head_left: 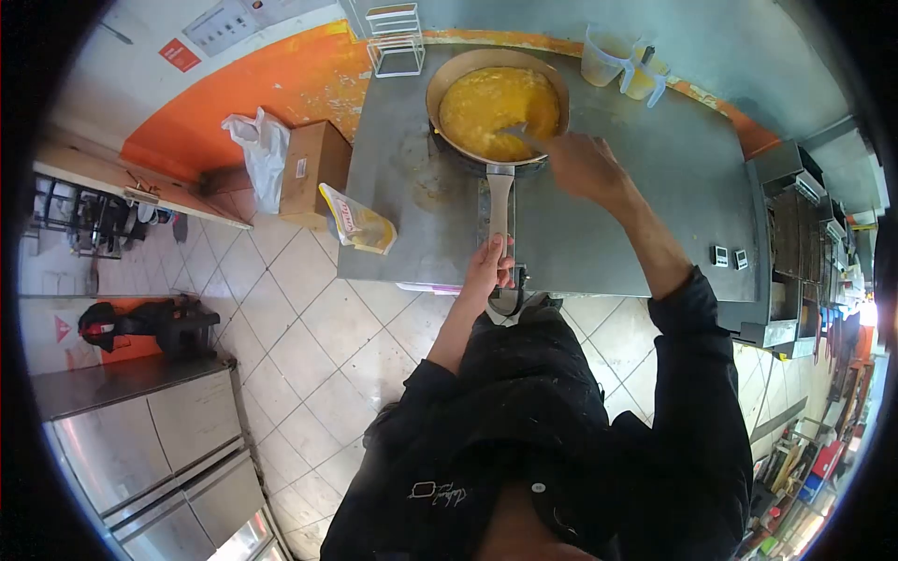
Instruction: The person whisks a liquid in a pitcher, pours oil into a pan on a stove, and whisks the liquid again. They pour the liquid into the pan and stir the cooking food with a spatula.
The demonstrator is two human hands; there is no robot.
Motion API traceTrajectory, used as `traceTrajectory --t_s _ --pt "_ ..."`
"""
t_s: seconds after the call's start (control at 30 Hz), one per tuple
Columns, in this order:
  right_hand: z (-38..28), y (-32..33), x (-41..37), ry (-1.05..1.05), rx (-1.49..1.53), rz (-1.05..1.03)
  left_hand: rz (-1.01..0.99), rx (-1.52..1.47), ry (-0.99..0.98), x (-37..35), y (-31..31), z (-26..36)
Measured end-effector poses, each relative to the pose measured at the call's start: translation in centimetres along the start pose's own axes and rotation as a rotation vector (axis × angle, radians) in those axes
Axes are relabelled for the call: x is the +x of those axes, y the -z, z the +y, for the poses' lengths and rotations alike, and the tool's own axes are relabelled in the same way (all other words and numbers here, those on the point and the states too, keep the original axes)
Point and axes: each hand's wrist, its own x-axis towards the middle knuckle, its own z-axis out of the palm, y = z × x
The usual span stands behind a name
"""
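Note:
A deep frying pan (437,117) with a tan rim sits near the back of the metal worktop, over what looks like a burner. Yellow, lumpy mixture (486,98), like loosely cooked egg, covers its bottom. My left hand (488,266) is wrapped around the end of the long beige pan handle (499,201), which points toward me. Over the pan's right front rim, my right hand (587,168) grips a grey flat-bladed utensil (524,137), its tip dipped in the mixture. The utensil's handle is hidden in my fist.
An open yellow-and-clear pouch (360,222) stands at the worktop's (608,243) left front edge. Two plastic jugs (603,56) and a white wire rack (397,42) are at the back. Small timers (719,256) lie right. A cardboard box (313,173) is left of the worktop.

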Motion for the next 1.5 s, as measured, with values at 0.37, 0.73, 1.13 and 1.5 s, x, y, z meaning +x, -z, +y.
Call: traceTrajectory --t_s 0.37,0.73,1.13,1.5 --pt "-0.4 -2.0 7.6 -0.057 0.009 -0.013 -0.003 0.005 -0.02 0.1 0.0 -0.2" --pt "-1.0 -2.4 4.3 0.133 0.01 -0.027 0.028 0.029 0.007 -0.2 -0.1 0.2" --pt "5.4 -2.1 -1.6 -0.074 -0.175 -0.094 0.007 0.007 0.028 0.3 0.4 -0.2" --pt "4.4 -3.2 7.8 -0.064 0.032 -0.085 0.017 0.027 0.019 0.2 0.3 -0.2"
